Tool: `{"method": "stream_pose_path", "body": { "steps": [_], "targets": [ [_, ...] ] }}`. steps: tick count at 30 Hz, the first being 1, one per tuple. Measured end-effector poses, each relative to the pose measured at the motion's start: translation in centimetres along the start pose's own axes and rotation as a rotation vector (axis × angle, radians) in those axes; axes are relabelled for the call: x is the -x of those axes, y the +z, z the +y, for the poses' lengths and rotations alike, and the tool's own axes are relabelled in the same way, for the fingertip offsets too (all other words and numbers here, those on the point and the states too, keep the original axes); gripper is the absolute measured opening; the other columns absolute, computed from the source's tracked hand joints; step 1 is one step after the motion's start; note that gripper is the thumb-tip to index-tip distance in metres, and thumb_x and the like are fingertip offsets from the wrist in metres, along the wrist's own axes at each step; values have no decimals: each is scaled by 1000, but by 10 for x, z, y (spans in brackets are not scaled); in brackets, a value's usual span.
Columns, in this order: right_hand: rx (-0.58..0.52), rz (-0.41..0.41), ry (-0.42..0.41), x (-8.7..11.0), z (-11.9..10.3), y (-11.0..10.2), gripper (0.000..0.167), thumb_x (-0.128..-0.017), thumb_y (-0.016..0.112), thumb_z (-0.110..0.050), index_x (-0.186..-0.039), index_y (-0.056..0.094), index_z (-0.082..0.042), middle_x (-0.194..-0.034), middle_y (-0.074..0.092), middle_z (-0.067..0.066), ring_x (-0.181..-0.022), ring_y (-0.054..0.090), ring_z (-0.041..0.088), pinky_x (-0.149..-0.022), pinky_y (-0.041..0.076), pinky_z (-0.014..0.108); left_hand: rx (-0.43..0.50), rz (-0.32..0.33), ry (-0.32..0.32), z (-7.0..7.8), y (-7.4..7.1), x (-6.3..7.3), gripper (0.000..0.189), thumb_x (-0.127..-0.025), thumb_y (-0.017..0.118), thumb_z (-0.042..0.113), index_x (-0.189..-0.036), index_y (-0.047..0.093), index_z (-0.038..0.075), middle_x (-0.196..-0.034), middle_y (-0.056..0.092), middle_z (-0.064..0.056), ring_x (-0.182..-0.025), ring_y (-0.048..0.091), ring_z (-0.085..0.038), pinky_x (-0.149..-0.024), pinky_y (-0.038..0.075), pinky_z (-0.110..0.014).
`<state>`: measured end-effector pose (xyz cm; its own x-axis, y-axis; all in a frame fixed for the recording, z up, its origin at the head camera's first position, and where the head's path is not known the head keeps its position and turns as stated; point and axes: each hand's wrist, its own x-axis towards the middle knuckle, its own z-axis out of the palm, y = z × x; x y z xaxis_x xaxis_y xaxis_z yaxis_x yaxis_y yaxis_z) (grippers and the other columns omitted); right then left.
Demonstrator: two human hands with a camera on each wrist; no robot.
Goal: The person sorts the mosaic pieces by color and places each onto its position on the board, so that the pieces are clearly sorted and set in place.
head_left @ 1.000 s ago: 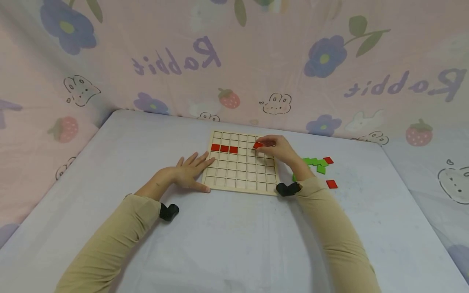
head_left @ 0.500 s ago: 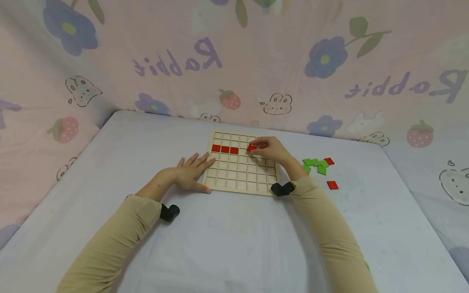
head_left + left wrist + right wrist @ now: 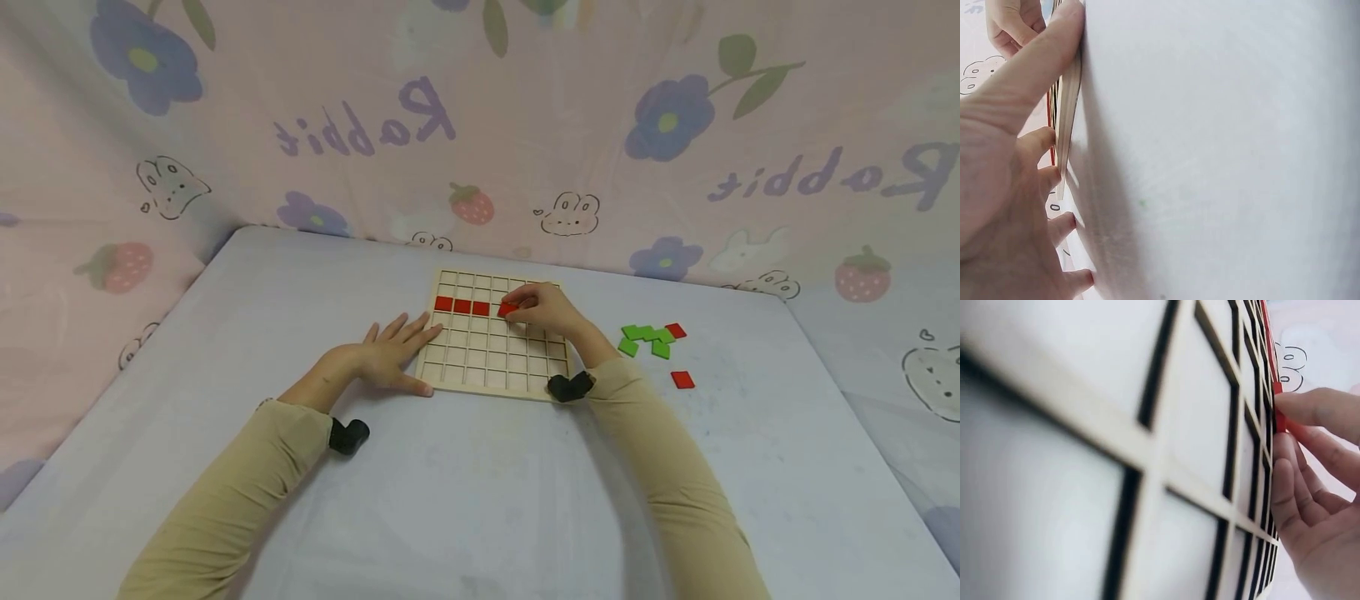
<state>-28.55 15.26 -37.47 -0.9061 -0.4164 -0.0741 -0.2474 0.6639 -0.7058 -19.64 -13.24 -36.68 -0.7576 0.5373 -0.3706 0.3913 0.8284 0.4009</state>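
A square wooden grid board [image 3: 487, 393] lies on the table. Three red square tiles [image 3: 462, 307] sit side by side in one of its rows, from the left edge inward. My right hand [image 3: 551, 310] pinches another red tile [image 3: 506, 309] between thumb and fingertips, just right of that row of three. In the right wrist view this pinched tile [image 3: 1279, 412] stands close over the grid, held at its edge. My left hand [image 3: 390, 358] is spread flat at the board's left side, fingers straight, with fingertips and thumb on the frame's edge.
Several green tiles [image 3: 628, 347] lie in a loose cluster right of the board, with a red tile [image 3: 676, 331] at its far end. A separate red tile [image 3: 682, 380] lies nearer. Behind the white table [image 3: 450, 500] hangs a printed curtain [image 3: 495, 108].
My right hand has moved left and slightly nearer across the board with the pinched red tile, toward the three tiles. The left hand has stayed in place.
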Motion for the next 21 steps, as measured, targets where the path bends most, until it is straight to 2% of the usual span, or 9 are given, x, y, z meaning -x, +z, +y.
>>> {"method": "stream_pose_path", "body": {
  "steps": [7,13,21],
  "targets": [
    [10,0,1,-3,1,2,34,-85,72,-15,-117,68,-7,-112,68,11,-95,61,22,-79,46,29,-4,-3,0,-1,0,-1,98,-87,65,49,-156,3,16,-161,-11,-12,-146,-13,-41,-110,-6,-68],
    [32,-6,16,-4,-2,2,33,-86,71,-15,-117,68,-7,-114,68,11,-98,61,23,-82,48,31,3,-7,-1,-1,-1,-1,98,-87,65,48,-156,2,16,-161,-12,-12,-146,-14,-41,-111,-6,-68],
    [-1,-3,7,-5,-3,4,32,-86,70,-13,-116,68,-4,-115,67,14,-99,61,25,-84,49,34,8,-11,-6,0,-1,0,98,-87,65,48,-156,2,16,-161,-12,-12,-146,-14,-40,-111,-7,-67]
  ]
}}
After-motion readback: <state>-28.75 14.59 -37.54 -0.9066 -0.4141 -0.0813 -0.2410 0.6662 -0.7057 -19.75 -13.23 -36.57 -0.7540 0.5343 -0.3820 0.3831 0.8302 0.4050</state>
